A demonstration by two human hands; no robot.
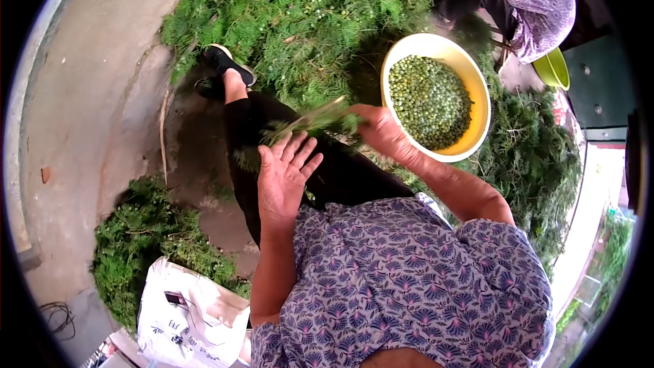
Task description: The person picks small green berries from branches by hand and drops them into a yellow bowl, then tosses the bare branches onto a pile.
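Over my dark-trousered lap, my left hand point(285, 176) is palm up with its fingers spread, its fingertips beside a green sprig point(313, 121) with a pale woody stem. The sprig lies between my two hands and looks slightly blurred. At its other end is my right hand point(379, 127), fingers bent in and closed; what they pinch is too blurred to make out. Close beside my right hand stands a yellow bowl point(482, 95) holding a heap of small green berries point(429, 102).
A large pile of green branches point(293, 27) lies ahead, with more branches point(524, 163) at the right and a smaller heap point(143, 232) at the left. A white sack point(184, 320) sits lower left. Another person point(541, 7) sits upper right near a green basin point(553, 68).
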